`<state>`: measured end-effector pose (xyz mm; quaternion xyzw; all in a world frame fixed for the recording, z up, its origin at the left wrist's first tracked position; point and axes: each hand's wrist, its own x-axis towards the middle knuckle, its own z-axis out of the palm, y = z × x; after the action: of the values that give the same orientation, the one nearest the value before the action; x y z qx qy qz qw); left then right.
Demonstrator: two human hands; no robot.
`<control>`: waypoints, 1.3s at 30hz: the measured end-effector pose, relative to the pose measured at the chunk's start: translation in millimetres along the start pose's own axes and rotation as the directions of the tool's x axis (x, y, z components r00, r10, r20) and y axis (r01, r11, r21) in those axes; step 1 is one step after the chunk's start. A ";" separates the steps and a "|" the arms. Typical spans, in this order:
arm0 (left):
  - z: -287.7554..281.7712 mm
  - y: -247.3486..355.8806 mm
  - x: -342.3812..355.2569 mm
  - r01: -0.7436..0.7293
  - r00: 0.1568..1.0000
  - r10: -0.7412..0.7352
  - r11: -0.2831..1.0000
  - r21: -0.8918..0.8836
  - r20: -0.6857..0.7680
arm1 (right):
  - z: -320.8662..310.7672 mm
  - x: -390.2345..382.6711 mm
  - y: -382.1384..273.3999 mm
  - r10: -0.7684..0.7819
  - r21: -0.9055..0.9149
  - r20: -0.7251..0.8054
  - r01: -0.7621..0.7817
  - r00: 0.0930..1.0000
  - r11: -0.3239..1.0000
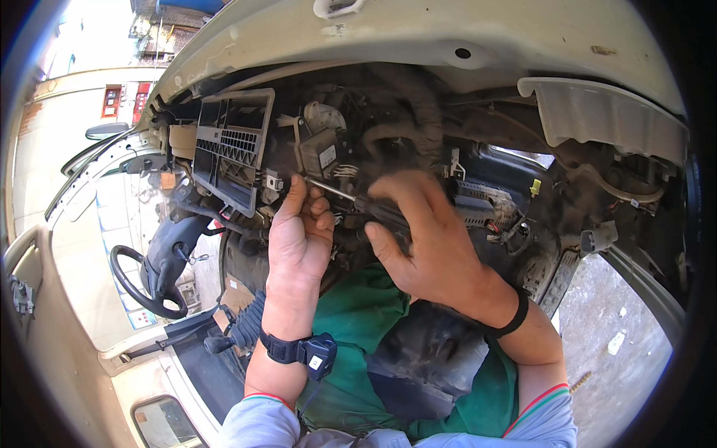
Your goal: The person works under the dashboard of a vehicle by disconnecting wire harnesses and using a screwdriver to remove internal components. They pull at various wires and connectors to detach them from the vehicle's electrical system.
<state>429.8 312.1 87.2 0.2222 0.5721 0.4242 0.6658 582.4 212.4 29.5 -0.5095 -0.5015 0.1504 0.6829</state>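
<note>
My left hand (299, 231) has its fingers curled at the tip of a screwdriver (332, 190); whatever they pinch is too small to make out. My right hand (418, 239), blurred, is closed round the screwdriver's black handle. The tip points left toward a small metal bracket (273, 181) beside a black slatted vent housing (228, 149). Behind the shaft sit a dark module with a white label (320, 158) and thick dark ducting (418, 112) inside the opened dashboard.
A steering wheel (134, 295) and gear lever (219, 343) are at left. Above spans the pale body edge (403, 33), with a translucent plastic piece (597, 116) at upper right. Wiring (508, 231) and a metal rail (560, 276) lie right of my hands. Green trousers (347, 313) show below.
</note>
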 end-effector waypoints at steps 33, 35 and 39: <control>4.2 -6.8 -7.9 0.218 0.964 -0.218 0.976 0.017 0.150 | -4.1 -8.2 52.0 0.576 0.139 -0.097 -0.562 0.812 0.815; 3.5 -8.0 -7.9 0.214 0.965 -0.214 0.977 0.017 0.149 | -2.5 -8.4 53.1 0.585 0.137 -0.089 -0.572 0.806 0.809; 5.8 -7.7 -10.4 0.218 0.964 -0.221 0.975 0.037 0.149 | 0.8 -7.7 55.4 0.590 0.153 -0.084 -0.575 0.803 0.804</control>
<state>437.8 300.6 88.6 0.1956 0.5450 0.3238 0.7482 595.2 231.5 -21.5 -0.6057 -0.2660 0.3501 0.6632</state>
